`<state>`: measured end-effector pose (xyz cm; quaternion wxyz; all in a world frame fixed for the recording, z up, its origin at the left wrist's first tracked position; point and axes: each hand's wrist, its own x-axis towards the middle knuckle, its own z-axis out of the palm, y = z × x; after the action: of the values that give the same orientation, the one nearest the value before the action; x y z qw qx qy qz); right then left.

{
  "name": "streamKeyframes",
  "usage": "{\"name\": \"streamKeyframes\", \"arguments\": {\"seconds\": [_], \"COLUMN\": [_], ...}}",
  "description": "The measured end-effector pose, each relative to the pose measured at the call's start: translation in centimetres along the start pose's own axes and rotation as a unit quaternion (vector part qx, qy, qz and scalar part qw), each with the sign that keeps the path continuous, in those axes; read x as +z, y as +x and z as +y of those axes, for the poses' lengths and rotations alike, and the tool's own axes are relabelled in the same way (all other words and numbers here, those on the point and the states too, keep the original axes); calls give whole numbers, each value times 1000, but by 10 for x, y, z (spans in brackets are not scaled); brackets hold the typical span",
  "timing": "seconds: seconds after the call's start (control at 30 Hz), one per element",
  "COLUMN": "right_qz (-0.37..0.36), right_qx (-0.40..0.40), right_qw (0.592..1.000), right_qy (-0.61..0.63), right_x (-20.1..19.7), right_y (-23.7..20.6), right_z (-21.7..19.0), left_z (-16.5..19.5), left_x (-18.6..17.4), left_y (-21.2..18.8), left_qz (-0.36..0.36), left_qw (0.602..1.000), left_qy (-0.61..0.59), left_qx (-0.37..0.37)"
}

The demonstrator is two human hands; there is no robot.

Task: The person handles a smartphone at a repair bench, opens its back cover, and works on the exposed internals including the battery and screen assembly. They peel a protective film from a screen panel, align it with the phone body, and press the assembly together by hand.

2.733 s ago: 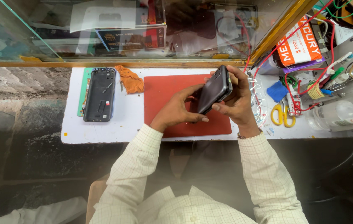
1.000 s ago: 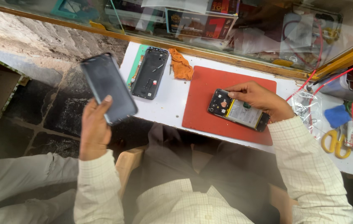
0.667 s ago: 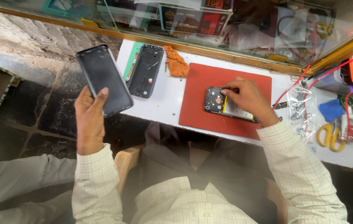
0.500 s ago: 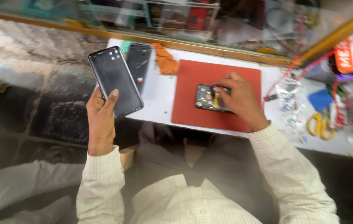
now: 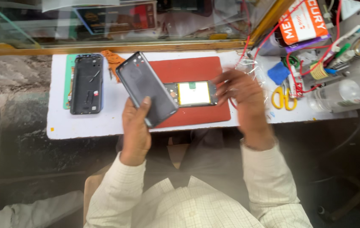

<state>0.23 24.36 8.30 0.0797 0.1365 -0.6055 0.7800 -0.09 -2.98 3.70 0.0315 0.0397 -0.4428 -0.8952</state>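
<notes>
Gripped in the left hand [image 5: 135, 131], a dark back cover [image 5: 146, 88] hung over the red mat [image 5: 188, 69]; the blurred, empty right hand [image 5: 241, 93] hovered by the opened phone [image 5: 192, 93], likely mid-disassembly, needing steady fingers next.

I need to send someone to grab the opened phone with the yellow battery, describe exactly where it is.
On the white worktop, find the red mat. The opened phone lies flat on its front part, beside the right hand. Unlike the dark back cover in the left hand, it shows a yellow battery.
</notes>
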Motion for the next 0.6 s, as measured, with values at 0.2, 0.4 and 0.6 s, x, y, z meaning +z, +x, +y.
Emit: {"name": "streamKeyframes", "arguments": {"seconds": [0.2, 0.4, 0.6], "right_qz": [6, 10, -33], "right_qx": [170, 132, 189], "right_qw": [980, 982, 972], "right_qy": [-102, -132, -138], "right_x": [47, 4, 10], "right_y": [-19, 48, 117], "right_z": [32, 14, 39], "left_z": [-30, -11, -2], "left_x": [38, 14, -3], "left_y": [-7, 11, 43], "left_qz": [-64, -115, -216], "left_qw": [996, 818, 692], "left_qy": [52, 548, 630], "left_qx": [-20, 135, 278]}}
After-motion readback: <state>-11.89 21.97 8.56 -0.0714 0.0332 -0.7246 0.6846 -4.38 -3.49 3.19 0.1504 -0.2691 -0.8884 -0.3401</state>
